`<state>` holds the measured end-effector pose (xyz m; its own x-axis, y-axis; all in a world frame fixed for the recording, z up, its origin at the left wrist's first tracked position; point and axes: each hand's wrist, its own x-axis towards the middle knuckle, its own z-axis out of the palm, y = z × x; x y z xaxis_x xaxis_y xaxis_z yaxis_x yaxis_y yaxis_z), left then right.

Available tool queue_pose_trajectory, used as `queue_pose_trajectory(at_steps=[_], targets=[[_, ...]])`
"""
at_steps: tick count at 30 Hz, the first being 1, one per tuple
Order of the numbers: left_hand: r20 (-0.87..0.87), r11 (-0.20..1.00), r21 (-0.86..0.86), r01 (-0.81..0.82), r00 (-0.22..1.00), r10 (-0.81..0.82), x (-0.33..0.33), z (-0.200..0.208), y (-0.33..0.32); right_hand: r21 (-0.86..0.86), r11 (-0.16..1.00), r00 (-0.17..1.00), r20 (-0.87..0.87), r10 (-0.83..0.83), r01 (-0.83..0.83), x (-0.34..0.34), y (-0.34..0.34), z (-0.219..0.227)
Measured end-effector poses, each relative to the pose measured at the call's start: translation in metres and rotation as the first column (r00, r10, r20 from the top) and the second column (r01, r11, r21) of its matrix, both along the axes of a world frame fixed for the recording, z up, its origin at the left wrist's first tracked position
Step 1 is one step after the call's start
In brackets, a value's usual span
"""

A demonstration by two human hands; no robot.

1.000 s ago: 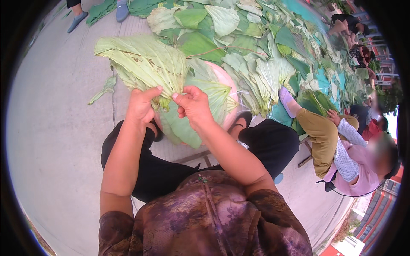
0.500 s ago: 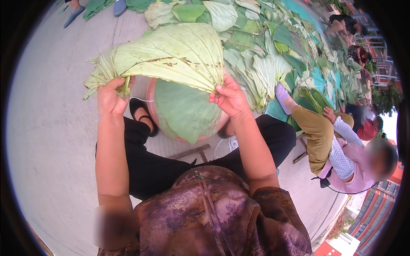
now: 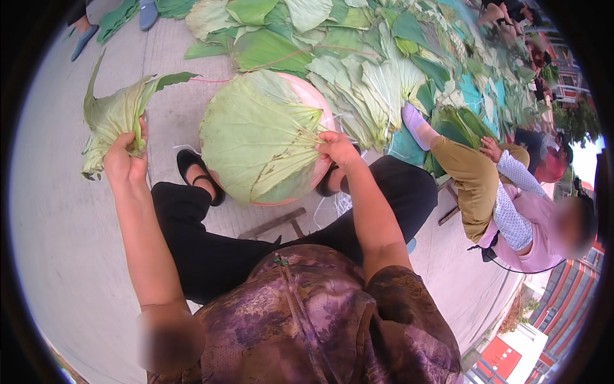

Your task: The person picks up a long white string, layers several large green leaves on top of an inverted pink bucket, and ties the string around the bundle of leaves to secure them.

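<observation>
Head view, left hand (image 3: 128,159): closed around a crumpled leaf bunch (image 3: 115,118), raised well apart from the right hand; perhaps more than one leaf, folds hard to tell apart.
Right hand (image 3: 338,148): pinching the gathered edge of a broad pale leaf (image 3: 252,137), spread out between both hands.
Pink basin (image 3: 311,96): under the pale leaf, just beside the right hand.
Leaf pile (image 3: 364,83): beyond the right hand.
Co-worker's hand (image 3: 491,149): right of both hands, at green leaves (image 3: 455,125).

no legible text, labels, numbers, signs
</observation>
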<state>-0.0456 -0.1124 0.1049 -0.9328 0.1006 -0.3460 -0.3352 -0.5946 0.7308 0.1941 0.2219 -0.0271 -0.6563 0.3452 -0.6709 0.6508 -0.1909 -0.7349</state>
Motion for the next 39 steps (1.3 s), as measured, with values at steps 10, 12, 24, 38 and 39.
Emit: queue_pose_trajectory(at_steps=[10, 12, 24, 38, 39], targets=[[-0.023, 0.993, -0.074, 0.093, 0.995, -0.095, 0.012, 0.001, 0.031, 0.966, 0.247, 0.997, 0.075, 0.026, -0.079, -0.010, -0.051, -0.004], [-0.004, 0.988, -0.050, 0.143, 0.990, -0.143, 0.016, 0.003, 0.033, 0.950, 0.206, 0.887, 0.121, 0.447, -0.233, -0.006, -0.070, -0.010], [-0.024, 0.923, -0.017, 0.384, 0.923, -0.384, 0.053, -0.007, 0.050, -0.066, 0.994, 0.944, -0.326, 0.055, -0.081, -0.076, -0.127, 0.087], [-0.058, 0.775, -0.083, 0.626, 0.774, -0.631, 0.080, -0.014, 0.049, -0.151, 0.929, 0.896, -0.250, -0.367, 0.338, -0.117, -0.181, 0.137], [-0.057, 0.790, -0.040, 0.612, 0.788, -0.613, 0.080, -0.013, 0.050, -0.126, 0.926, 0.881, -0.286, -0.378, 0.357, -0.118, -0.180, 0.136]])
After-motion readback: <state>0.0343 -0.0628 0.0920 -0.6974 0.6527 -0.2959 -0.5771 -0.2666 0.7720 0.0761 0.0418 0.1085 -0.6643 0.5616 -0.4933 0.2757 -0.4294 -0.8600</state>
